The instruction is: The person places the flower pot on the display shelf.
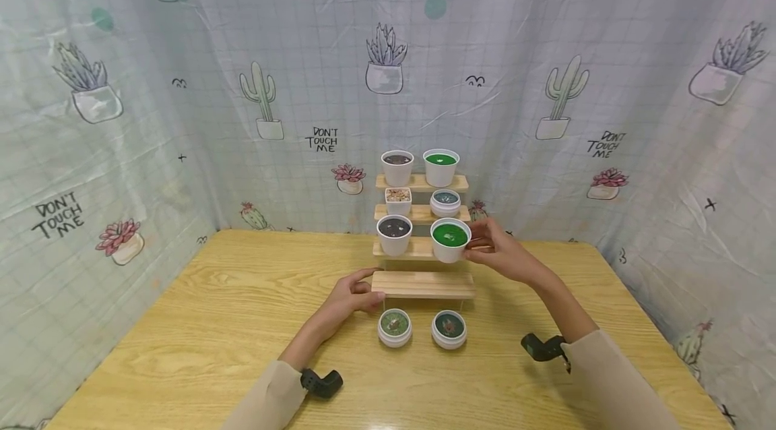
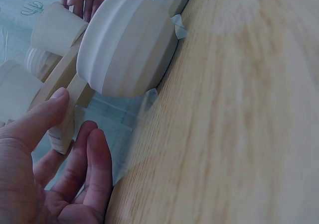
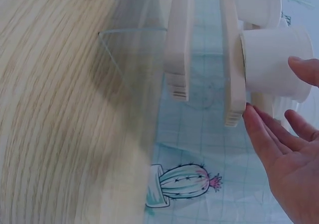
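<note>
In the head view, a four-tier wooden stand with clear supports holds white cups and bowls. My left hand (image 1: 347, 296) grips the left end of its bare lowest shelf (image 1: 422, 285), thumb above and fingers below; the left wrist view shows this close up. On the tier above, a white cup with green filling (image 1: 450, 239) sits at the right. My right hand (image 1: 504, 253) is beside that cup with its fingers extended. In the right wrist view, one digit overlaps the side of the cup (image 3: 271, 59), while another fingertip is right at the shelf end (image 3: 234, 115).
A dark-filled cup (image 1: 395, 235) shares the green cup's tier. Higher up stand another dark cup (image 1: 397, 168), another green cup (image 1: 440, 168), a square cup (image 1: 398, 201) and a small bowl (image 1: 445, 203). Two round bowls, one green-topped (image 1: 395, 327) and one dark-topped (image 1: 449, 329), sit in front on the table (image 1: 212, 322).
</note>
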Action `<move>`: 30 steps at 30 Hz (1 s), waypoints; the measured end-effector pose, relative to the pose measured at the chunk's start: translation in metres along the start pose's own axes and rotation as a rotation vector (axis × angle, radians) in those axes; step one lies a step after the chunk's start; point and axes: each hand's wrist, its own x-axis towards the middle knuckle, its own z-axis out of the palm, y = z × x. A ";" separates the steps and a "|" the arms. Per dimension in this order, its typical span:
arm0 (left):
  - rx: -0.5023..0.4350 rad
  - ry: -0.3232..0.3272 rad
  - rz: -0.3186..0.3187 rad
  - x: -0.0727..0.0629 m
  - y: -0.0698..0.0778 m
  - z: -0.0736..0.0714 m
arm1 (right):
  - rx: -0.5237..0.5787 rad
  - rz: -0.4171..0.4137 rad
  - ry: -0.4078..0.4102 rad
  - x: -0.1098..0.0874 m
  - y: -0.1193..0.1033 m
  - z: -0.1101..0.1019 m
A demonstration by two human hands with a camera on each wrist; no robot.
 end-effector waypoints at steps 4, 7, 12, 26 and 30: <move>-0.003 -0.002 -0.001 -0.001 0.000 0.000 | -0.044 -0.003 0.011 0.003 -0.002 0.002; -0.003 -0.001 0.001 -0.002 0.000 0.000 | -0.067 0.003 0.022 0.005 -0.002 0.004; -0.001 -0.002 -0.002 -0.003 0.002 0.001 | -0.069 0.022 0.036 0.004 -0.002 0.005; 0.007 -0.002 0.003 -0.001 0.002 0.001 | -0.027 0.071 0.055 -0.027 -0.005 0.006; 0.002 -0.009 0.004 -0.002 0.002 0.001 | -0.016 0.075 0.045 -0.034 -0.002 0.005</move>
